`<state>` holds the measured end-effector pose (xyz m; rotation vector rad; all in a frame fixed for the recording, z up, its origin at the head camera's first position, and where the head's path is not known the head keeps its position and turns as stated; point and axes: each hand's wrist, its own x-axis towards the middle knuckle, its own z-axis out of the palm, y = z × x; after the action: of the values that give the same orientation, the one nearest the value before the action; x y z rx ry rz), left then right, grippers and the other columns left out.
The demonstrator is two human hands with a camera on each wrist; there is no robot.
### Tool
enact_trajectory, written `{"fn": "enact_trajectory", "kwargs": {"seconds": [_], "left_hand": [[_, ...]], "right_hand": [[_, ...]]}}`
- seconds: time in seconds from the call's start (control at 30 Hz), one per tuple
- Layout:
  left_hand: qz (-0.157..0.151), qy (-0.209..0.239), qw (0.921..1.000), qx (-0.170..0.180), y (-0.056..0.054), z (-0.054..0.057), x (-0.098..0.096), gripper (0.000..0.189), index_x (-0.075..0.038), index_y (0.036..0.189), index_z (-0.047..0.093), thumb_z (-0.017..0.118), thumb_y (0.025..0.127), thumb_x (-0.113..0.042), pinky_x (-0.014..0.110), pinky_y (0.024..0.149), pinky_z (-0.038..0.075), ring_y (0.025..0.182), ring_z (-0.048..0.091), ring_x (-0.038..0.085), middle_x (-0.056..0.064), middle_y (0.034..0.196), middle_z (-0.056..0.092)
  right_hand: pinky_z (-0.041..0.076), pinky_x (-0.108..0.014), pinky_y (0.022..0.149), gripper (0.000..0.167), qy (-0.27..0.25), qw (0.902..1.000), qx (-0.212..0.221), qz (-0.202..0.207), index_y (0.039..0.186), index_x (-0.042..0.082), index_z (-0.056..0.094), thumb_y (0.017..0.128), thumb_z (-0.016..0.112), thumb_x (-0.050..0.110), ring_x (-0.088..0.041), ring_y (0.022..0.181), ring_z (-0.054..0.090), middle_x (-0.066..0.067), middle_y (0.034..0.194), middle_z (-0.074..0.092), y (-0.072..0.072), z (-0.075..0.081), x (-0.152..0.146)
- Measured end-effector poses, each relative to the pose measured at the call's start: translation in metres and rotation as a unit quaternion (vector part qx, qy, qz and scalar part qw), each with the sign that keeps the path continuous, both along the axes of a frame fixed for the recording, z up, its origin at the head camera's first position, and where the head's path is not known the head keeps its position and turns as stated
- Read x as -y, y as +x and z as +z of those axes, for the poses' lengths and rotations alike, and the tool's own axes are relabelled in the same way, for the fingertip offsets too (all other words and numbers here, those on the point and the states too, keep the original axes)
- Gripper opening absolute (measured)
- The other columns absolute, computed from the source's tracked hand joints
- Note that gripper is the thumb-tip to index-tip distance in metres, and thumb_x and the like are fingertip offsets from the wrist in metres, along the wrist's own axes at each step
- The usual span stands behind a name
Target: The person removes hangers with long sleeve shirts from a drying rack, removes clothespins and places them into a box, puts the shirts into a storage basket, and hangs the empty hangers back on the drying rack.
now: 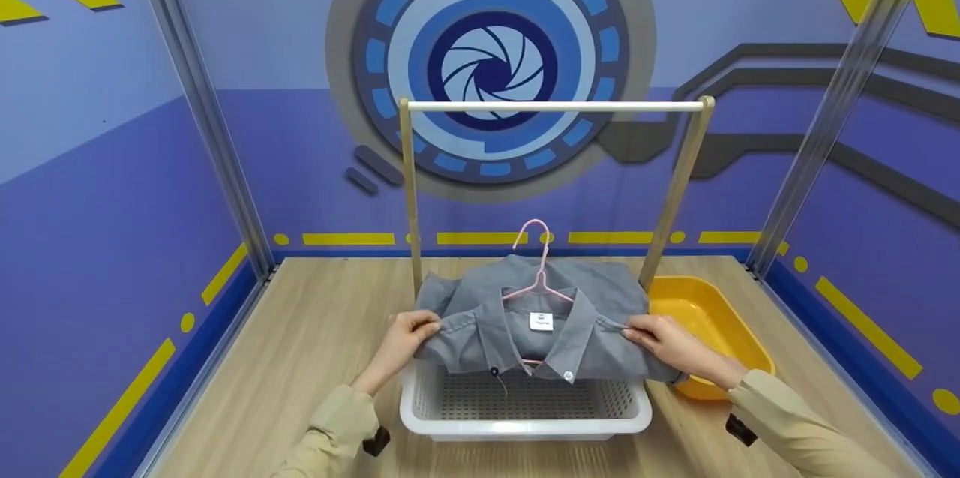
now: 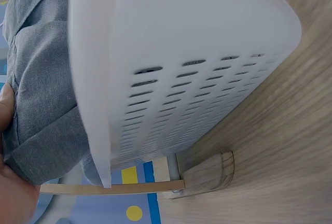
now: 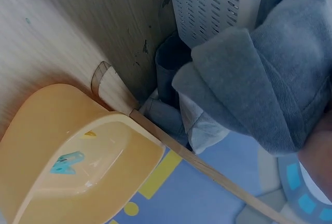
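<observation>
A grey collared shirt (image 1: 465,343) lies across the back of a white perforated basket (image 1: 525,429), its collar toward me. Inside its neck sits a pink hanger (image 1: 540,284), with the hook standing up above the collar. My left hand (image 1: 409,335) pinches the shirt near its left shoulder seam. On the opposite shoulder, my right hand (image 1: 664,339) pinches the cloth between thumb and fingers. Both wrist views show folded grey cloth beside the basket; each hand is only partly visible there. Most of the hanger's arms are hidden under the shirt.
A wooden rack with a white top bar (image 1: 555,106) stands behind the basket. To the right is a yellow tub (image 1: 701,298), with a light-blue clip (image 3: 67,163) inside it. Metal posts (image 1: 217,125) and printed walls enclose the wooden table (image 1: 315,313).
</observation>
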<state>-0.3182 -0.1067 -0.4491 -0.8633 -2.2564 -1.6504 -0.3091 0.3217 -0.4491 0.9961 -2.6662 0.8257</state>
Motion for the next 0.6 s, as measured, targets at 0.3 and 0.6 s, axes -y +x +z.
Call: {"fn": "enact_trajectory", "kwargs": {"seconds": [0.3, 0.6], "left_hand": [[-0.011, -0.028, 0.9995, -0.013, -0.001, 0.009, -0.001, 0.006, 0.011, 0.08, 0.064, 0.058, 0.082, 0.009, 0.026, 0.06, 0.043, 0.066, 0.055, 0.028, 0.019, 0.076, 0.062], [0.029, -0.09, 0.9949, -0.033, -0.025, -0.005, -0.005, 0.007, -0.002, 0.079, 0.071, 0.066, 0.081, -0.007, 0.026, 0.062, 0.045, 0.068, 0.059, 0.015, 0.0, 0.075, 0.065]], "right_hand": [[0.033, -0.025, 0.052, 0.017, -0.021, 0.9972, -0.072, 0.008, 0.076, 0.013, 0.051, 0.086, 0.059, 0.002, -0.006, 0.06, 0.039, 0.011, 0.067, 0.04, -0.001, -0.002, 0.002], [0.032, -0.025, 0.052, 0.022, -0.027, 0.9965, -0.079, 0.003, 0.073, 0.014, 0.049, 0.085, 0.06, 0.0, -0.006, 0.059, 0.038, 0.011, 0.066, 0.037, -0.003, -0.002, 0.001]]}}
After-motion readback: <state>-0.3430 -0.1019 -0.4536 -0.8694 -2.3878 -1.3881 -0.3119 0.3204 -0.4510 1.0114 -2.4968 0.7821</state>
